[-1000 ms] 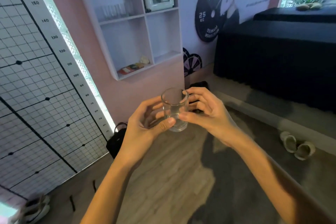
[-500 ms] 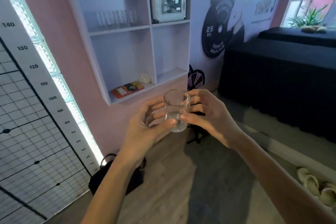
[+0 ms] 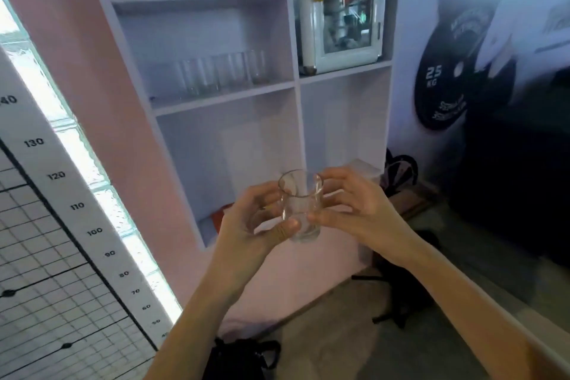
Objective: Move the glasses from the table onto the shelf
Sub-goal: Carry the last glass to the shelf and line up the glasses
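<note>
Right in front of me, I hold one clear glass (image 3: 299, 207) up in the air with both hands. It stands upright, with its open mouth on top. My left hand (image 3: 256, 222) curls around its left side, and that thumb presses on the front, low down. My right hand (image 3: 354, 210) wraps the other side, with its thumb on the front too and the fingers (image 3: 334, 177) bent near the rim. Both hands grip the glass, so it touches nothing else. Down below, a black bag (image 3: 243, 358) sits on the floor by the pink wall. Past my hands stands the white shelf (image 3: 222, 99). On its middle board, a row of glasses (image 3: 222, 72) stands side by side, but they look blurry. Higher up on the right is a little cabinet (image 3: 342, 6) with a glass door.
</note>
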